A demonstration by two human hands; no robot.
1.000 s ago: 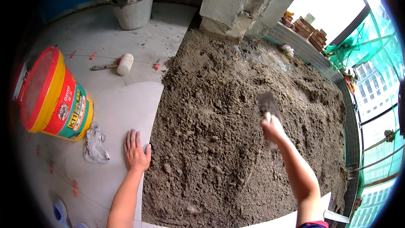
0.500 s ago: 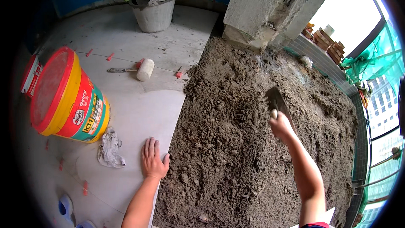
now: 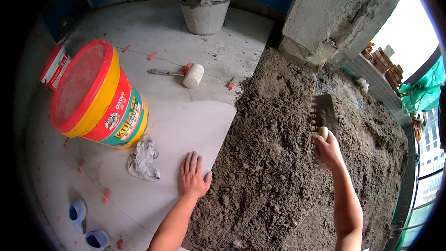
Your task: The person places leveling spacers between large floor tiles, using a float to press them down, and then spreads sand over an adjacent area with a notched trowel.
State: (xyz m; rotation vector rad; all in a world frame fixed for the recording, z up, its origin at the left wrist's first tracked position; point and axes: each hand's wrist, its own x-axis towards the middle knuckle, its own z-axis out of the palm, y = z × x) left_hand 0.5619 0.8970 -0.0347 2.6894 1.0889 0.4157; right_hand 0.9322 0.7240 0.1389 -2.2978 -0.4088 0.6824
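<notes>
My right hand is closed around the pale handle of a notched trowel. The trowel's rectangular grey blade lies roughly flat over the rough grey-brown mortar bed, its toothed edge toward the left. Whether the blade touches the mortar all along cannot be made out. My left hand rests palm down, fingers stretched, on a light grey floor tile, its thumb at the edge bordering the mortar. A crumpled whitish rag lies on the tile left of that hand.
A rubber mallet and red tile-levelling wedges sit on the tiles. Left stands a large red-and-yellow pail; behind is a grey bucket. A concrete column rises at the back. Blue slippers lie lower left.
The view has swung, shifting the scene rightward. The trowel blade, tilted steeply before, now shows its broad face, and my right hand has turned with it. My left hand stays flat on the tile.
</notes>
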